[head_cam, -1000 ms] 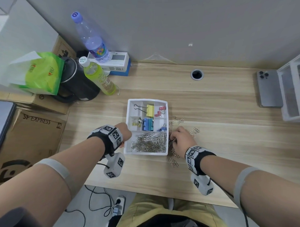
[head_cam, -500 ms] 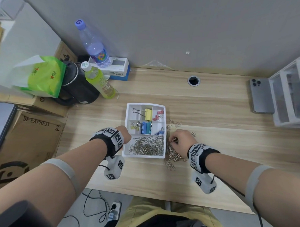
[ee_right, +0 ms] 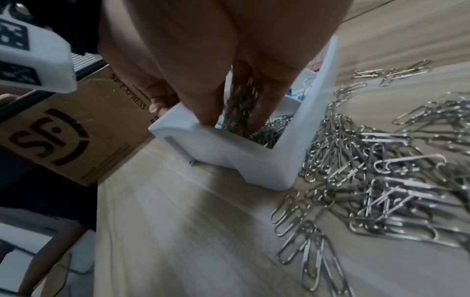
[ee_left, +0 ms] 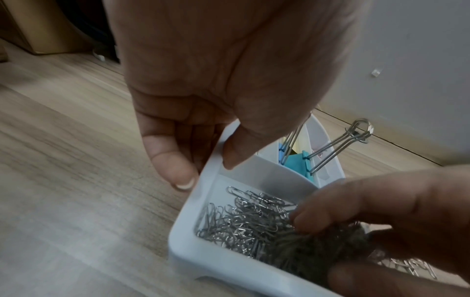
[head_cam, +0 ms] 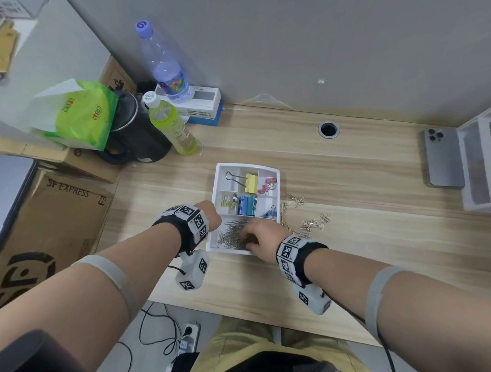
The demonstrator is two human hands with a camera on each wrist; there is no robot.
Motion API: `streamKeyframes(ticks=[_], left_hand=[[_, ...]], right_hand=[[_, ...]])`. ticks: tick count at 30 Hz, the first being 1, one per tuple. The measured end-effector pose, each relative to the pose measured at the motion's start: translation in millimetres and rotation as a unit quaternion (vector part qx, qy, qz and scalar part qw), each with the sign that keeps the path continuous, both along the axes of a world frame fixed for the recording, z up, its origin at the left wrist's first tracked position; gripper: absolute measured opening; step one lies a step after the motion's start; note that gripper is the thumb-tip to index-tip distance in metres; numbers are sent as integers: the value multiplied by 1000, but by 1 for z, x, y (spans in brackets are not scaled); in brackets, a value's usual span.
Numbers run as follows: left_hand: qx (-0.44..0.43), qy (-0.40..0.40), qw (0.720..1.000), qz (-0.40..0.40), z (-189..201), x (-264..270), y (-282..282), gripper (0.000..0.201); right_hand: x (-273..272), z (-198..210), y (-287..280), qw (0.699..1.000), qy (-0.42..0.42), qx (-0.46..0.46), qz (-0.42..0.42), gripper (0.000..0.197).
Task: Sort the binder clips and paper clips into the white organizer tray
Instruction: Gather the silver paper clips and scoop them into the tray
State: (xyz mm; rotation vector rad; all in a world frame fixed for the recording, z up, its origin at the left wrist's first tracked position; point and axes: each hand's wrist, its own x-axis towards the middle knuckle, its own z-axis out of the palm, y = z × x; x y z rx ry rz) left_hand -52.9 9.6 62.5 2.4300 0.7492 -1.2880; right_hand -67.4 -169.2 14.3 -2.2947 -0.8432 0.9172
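Note:
The white organizer tray (head_cam: 216, 184) sits mid-desk. Its back compartments hold a yellow binder clip (head_cam: 251, 182), blue binder clips (head_cam: 248, 205) and small red ones (head_cam: 268, 185). The wide front compartment holds a heap of silver paper clips (head_cam: 230, 236) (ee_left: 241, 225). My left hand (head_cam: 210, 215) (ee_left: 206, 172) grips the tray's left wall, thumb inside and fingers outside. My right hand (head_cam: 260, 239) (ee_right: 229, 116) is low over the front compartment and pinches a bunch of paper clips (ee_right: 241, 100). More loose paper clips (head_cam: 312, 224) (ee_right: 381, 170) lie on the desk right of the tray.
Two bottles (head_cam: 171, 124), a black kettle (head_cam: 137, 137) and a green bag (head_cam: 82, 113) crowd the back left. A phone (head_cam: 443, 158) and a white drawer unit (head_cam: 484, 158) stand at the far right. A cable hole (head_cam: 328, 129) is at the back; a cardboard box (head_cam: 51, 220) stands left of the desk.
My right hand has moved left from the loose pile beside the tray to over the front compartment, carrying a bunch of paper clips. My left hand has kept its hold on the tray.

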Motion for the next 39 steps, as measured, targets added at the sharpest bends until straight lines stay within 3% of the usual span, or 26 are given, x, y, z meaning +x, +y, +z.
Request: streamKeyframes(ticks=[6,15,21,27,31,36,39], left_hand=[[-1,16,1000,-9,6,4,-1,30],[-1,25,1000,1,10,6,1,20],[27,17,999,6,8,-1,13,26],[48,16,999,-9,2,-4,20,31],[40,18,999,0,1,-4,20,28],[45,25,999,-1,4,-3,19,30],[42,14,999,0,3,-4,19,30]], right_hand=[[6,8,-20,998,-18,-13,57,51],[32,10,-57,994,-96,-13,-50,39],[61,-11,-74,975,-68,-159,-137,65],[66,-19,-64,974,-71,-189,-98,64],[55,-20,-59,982,-70,-177,-16,68],[42,-17,-65,985,-37,-158,60,54],[41,-11,-70,987,-19,-148,56,46]])
